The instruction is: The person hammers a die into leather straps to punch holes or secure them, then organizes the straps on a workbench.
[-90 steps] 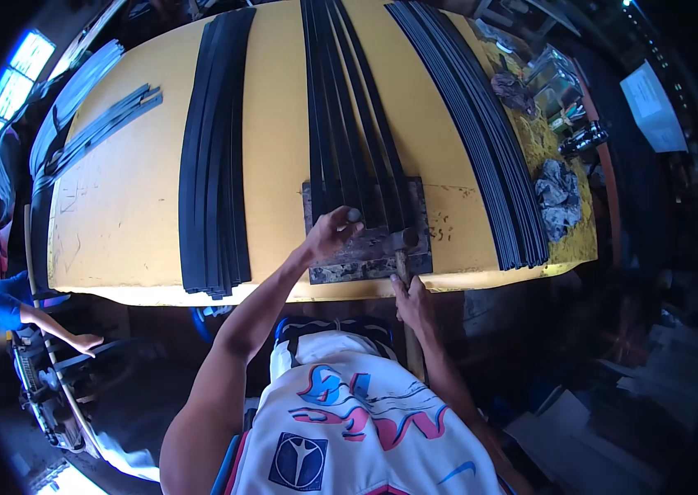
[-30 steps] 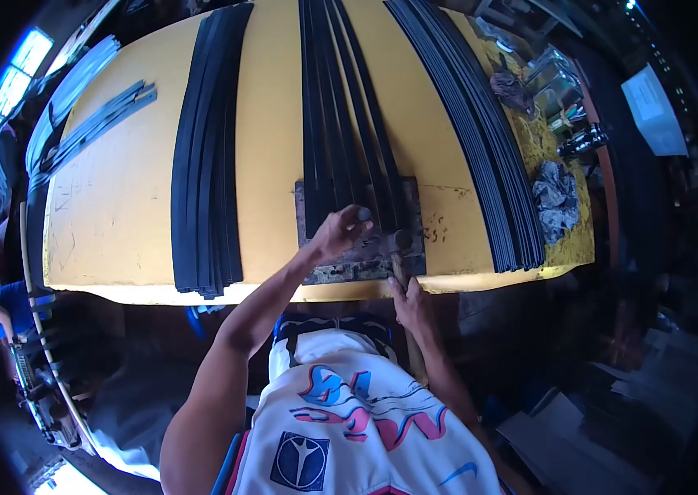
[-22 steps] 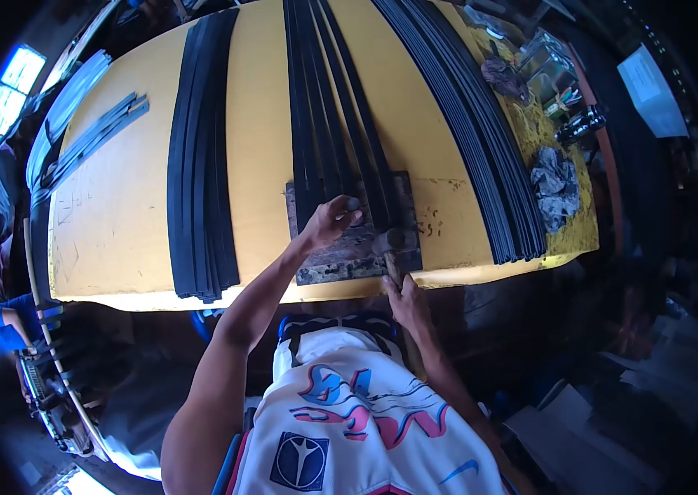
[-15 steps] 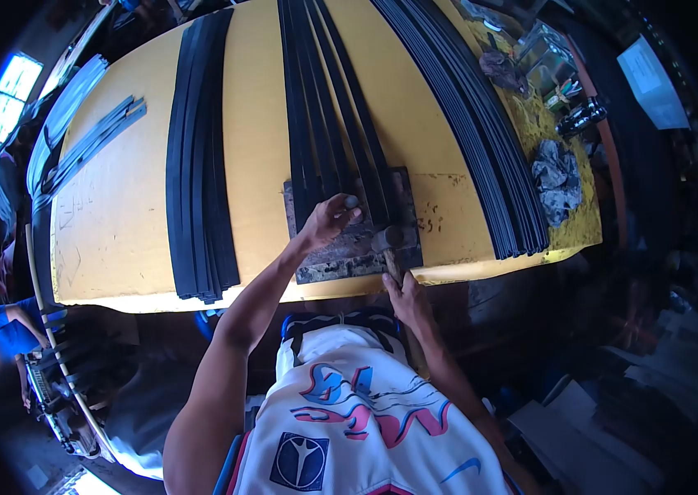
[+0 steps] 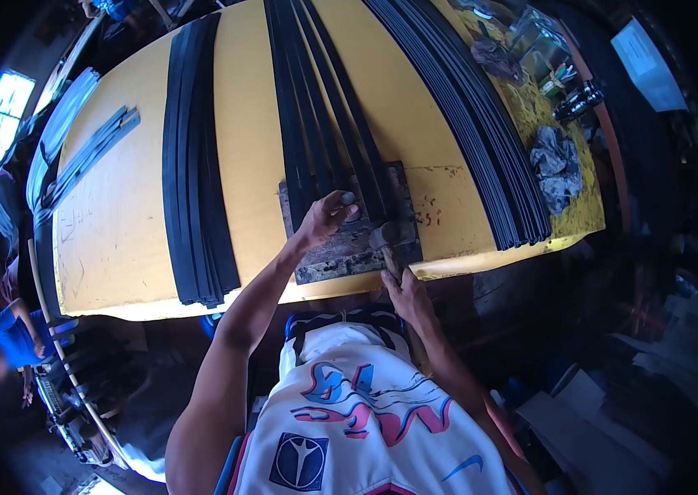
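My left hand [image 5: 326, 219] is closed round an upright metal punch [image 5: 348, 198]; only its round grey end shows above the fingers. Below that hand lies a dark, worn board [image 5: 340, 267] at the table's near edge. Several long black strips [image 5: 303, 107] run from the far side of the table onto this board, their near ends partly hidden by the hand. My right hand [image 5: 411, 299] grips the wooden handle of a hammer [image 5: 383, 237]. The hammer's head is over the board's right part, to the right of the punch and apart from it.
On the yellow table [image 5: 439, 206] lie a stack of black strips [image 5: 192, 165] at left and a larger bundle [image 5: 468, 124] at right. Grey strips [image 5: 93, 153] are at far left. A crumpled bag [image 5: 556, 169] sits near the right edge. A person in blue [image 5: 21, 337] is at left.
My view has shifted slightly. The hammer and both hands stay almost in place, with the same grips. The person at left has moved an arm a little.
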`<state>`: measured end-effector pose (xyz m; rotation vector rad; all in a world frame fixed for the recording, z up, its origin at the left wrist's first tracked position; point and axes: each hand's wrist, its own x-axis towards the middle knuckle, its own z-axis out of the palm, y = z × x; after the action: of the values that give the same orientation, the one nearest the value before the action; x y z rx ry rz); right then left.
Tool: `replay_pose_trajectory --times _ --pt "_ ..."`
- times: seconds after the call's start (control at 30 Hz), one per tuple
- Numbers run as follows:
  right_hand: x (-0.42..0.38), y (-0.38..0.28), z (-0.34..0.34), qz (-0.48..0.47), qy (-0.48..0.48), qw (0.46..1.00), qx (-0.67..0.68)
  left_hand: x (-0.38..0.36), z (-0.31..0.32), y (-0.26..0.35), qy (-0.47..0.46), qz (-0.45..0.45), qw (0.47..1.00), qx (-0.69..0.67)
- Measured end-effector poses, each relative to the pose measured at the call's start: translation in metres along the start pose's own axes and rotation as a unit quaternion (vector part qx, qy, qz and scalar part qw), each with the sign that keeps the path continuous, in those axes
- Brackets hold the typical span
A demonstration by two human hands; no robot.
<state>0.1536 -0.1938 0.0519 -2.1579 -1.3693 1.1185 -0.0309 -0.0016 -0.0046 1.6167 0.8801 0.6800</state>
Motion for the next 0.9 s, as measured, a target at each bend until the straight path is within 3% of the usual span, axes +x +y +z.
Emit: replay_pose_trajectory --times 0.37,0.5,0.63,0.7,0.8,0.9 --pt "-0.001 0.006 0.004 0.006 0.009 1.000 -0.025 -0.008 0.004 0.011 0.021 0.004 0.998 0.062" --pt "-0.002 -0.020 -0.014 0.003 0.004 0.999 -0.037 -0.013 0.008 0.005 0.043 0.026 0.996 0.071" --pt "-0.012 -0.087 -0.060 -0.012 0.021 0.999 -0.032 -0.015 0.010 0.004 0.048 0.006 0.997 0.065" --pt "-0.021 -0.123 -0.087 -0.110 0.072 0.986 0.099 -0.016 0.011 0.001 0.049 0.018 0.994 0.092" --pt "-0.043 -0.177 -0.129 -0.172 0.108 0.963 0.178 -0.017 0.012 -0.002 0.072 0.072 0.992 0.080" --pt "-0.053 -0.200 -0.146 -0.336 0.102 0.898 0.264 -0.016 0.010 0.002 0.069 0.070 0.993 0.072"
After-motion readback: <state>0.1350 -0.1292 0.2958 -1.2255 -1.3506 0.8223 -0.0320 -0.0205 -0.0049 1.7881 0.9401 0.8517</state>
